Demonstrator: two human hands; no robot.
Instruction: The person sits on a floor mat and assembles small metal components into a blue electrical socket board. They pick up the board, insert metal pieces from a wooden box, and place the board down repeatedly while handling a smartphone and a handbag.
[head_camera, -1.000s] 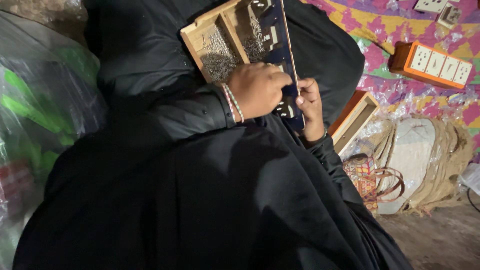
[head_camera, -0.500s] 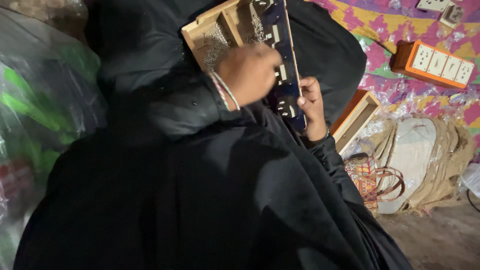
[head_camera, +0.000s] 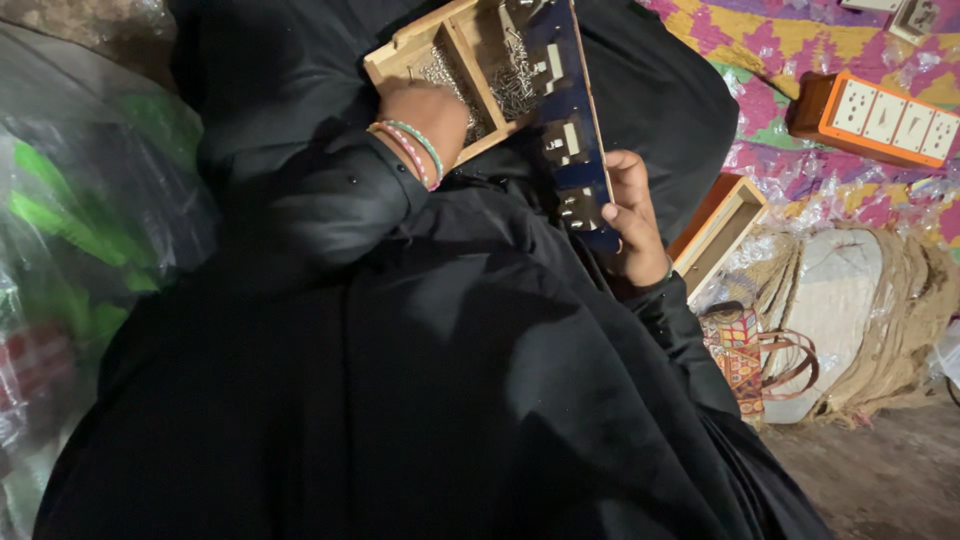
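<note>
A shallow wooden tray (head_camera: 402, 52) with compartments of small metal screws (head_camera: 515, 85) rests on my black-clad lap. My left hand (head_camera: 428, 112), with beaded bracelets at the wrist, reaches into the tray's left compartment; its fingertips are hidden among the screws. Standing on edge beside the tray is a long dark blue switch panel (head_camera: 572, 150) with pale fittings. My right hand (head_camera: 632, 222) grips this panel at its lower end.
An orange switchboard with white sockets (head_camera: 880, 115) lies on a colourful cloth at the upper right. An empty wooden box (head_camera: 722, 228) sits by my right wrist, with a burlap sack (head_camera: 870, 310) and a small patterned bag (head_camera: 745, 358) beyond. Clear plastic bags (head_camera: 80, 210) fill the left.
My left hand has left the blue panel and moved up and left into the tray of screws. The right hand keeps hold of the panel.
</note>
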